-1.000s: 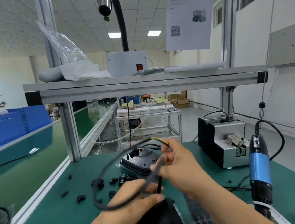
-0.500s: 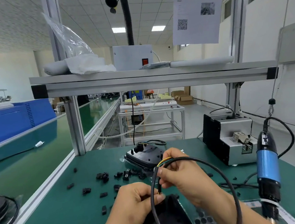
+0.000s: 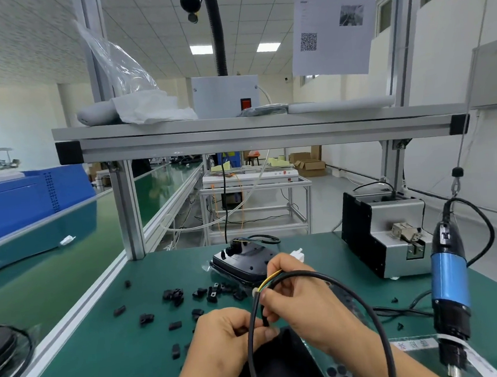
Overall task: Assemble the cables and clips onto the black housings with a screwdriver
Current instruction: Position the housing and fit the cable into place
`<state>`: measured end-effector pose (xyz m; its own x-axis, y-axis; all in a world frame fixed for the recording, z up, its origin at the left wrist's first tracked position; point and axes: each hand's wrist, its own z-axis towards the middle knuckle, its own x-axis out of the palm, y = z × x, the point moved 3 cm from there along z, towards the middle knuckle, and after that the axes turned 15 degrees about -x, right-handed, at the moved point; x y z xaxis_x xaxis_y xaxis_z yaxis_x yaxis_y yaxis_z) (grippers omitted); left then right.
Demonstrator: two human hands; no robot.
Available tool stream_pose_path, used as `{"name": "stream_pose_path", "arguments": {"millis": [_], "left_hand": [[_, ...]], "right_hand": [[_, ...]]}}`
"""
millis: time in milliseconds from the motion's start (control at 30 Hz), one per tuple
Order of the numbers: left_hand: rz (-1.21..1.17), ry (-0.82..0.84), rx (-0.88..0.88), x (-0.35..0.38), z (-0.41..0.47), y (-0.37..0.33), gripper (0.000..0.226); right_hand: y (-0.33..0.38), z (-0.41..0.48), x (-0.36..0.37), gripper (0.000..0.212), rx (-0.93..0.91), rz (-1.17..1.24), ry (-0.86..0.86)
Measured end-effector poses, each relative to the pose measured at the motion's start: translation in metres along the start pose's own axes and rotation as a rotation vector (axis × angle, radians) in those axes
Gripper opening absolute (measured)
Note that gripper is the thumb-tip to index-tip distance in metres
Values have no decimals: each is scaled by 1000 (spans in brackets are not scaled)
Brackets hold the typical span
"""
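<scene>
Nearest, a black housing (image 3: 280, 362) lies flat at the bench edge between both wrists. It looks rigid and light, best steadied by its rim. Above it the left hand (image 3: 223, 339) curls its fingers round the lower run of the black cable (image 3: 331, 278), while the right hand (image 3: 304, 312) pinches the sheath end where yellow-green wires emerge. The cable springs into a wide loop, so it seems stiff-jacketed yet bendable. Gripping close to the end should tame it, and the thin wires look delicate. Beyond lie scattered small black clips (image 3: 172, 295), easy to fumble. Further off rests a second housing (image 3: 241, 263), and the blue screwdriver (image 3: 449, 279) hangs at right, untouched.
</scene>
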<state>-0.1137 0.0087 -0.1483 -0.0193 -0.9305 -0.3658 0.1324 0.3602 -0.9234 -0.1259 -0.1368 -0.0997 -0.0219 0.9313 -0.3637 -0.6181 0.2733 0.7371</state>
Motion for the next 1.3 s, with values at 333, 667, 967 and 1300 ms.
{"name": "stream_pose_path", "arguments": {"millis": [333, 667, 967, 1300], "left_hand": [[27, 52, 2, 7, -4, -5, 13], [-192, 106, 0, 16, -11, -33, 9], [79, 69, -52, 16, -11, -38, 16], [-257, -123, 211, 27, 0, -97, 19]], "right_hand": [[5, 8, -13, 21, -42, -148, 58], [14, 18, -24, 29, 55, -274, 3], [45, 44, -65, 22, -1, 903, -427], [76, 76, -71, 65, -14, -51, 90]]}}
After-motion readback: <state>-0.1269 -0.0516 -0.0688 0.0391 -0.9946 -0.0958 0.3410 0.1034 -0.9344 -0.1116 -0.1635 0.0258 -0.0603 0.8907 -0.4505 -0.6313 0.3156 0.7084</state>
